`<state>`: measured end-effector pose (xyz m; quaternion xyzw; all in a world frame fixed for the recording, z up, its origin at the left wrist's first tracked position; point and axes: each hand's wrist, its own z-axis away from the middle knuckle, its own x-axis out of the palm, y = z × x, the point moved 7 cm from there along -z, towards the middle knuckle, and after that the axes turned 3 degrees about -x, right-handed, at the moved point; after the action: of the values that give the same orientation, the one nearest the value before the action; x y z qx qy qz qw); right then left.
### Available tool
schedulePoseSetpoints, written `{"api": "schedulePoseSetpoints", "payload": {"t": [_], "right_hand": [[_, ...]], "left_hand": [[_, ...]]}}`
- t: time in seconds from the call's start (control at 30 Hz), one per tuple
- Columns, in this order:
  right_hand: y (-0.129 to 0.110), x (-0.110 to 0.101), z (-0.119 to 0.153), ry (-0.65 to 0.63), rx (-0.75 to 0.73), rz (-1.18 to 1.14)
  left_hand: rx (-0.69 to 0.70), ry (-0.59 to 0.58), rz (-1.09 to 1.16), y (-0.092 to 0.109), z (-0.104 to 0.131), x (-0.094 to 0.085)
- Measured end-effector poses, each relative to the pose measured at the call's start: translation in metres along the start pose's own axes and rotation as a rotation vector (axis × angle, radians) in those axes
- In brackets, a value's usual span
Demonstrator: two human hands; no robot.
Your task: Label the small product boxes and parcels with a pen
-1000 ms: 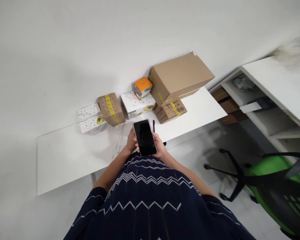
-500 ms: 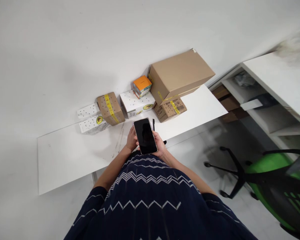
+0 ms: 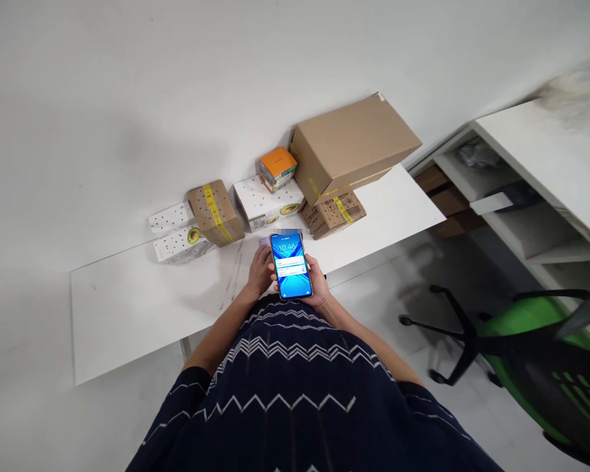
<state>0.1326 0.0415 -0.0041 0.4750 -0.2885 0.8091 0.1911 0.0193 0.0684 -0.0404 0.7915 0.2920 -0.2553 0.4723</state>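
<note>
My right hand (image 3: 318,282) is wrapped round a smartphone (image 3: 292,282), its fingers showing at the left edge and its thumb at the right. The lit screen is blue and shows the time and white notification panels. Just left of the phone, my left hand (image 3: 259,270) is closed, with its fingers curled. A small pale purple thing (image 3: 264,242) shows at its fingertips; most of it is hidden, so I cannot tell its kind. Both hands are in front of my body, over the front edge of a white table (image 3: 128,308).
Along the wall stand a large cardboard box (image 3: 354,137), smaller brown boxes (image 3: 217,213) (image 3: 335,213), white avocado-print boxes (image 3: 270,206) (image 3: 177,242) and an orange-topped box (image 3: 278,169). At right are a white shelf unit (image 3: 570,164) and a green-black swivel chair (image 3: 526,328).
The phone's screen has gone from black to lit. The phone has shifted slightly right and stands straighter, and my left hand has come away from its edge. The pale purple thing now shows.
</note>
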Motion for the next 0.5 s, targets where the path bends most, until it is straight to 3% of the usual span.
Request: {"api": "schedulePoseSetpoints", "payload": {"t": [0.17, 0.33, 0.43, 0.5], "right_hand": [[-0.008, -0.013, 0.009, 0.034, -0.053, -0.003], [-0.026, -0.042, 0.029, 0.165, -0.191, 0.027], [-0.046, -0.079, 0.043, 0.359, -0.327, 0.131], [-0.061, -0.115, 0.054, 0.616, -0.398, 0.273]], "left_hand": [[0.006, -0.027, -0.092, 0.002, 0.001, 0.002], [-0.012, -0.05, -0.109, 0.009, -0.002, -0.001], [-0.017, -0.061, -0.109, 0.01, -0.003, -0.001], [-0.014, -0.063, -0.109, 0.01, -0.003, -0.001]]}}
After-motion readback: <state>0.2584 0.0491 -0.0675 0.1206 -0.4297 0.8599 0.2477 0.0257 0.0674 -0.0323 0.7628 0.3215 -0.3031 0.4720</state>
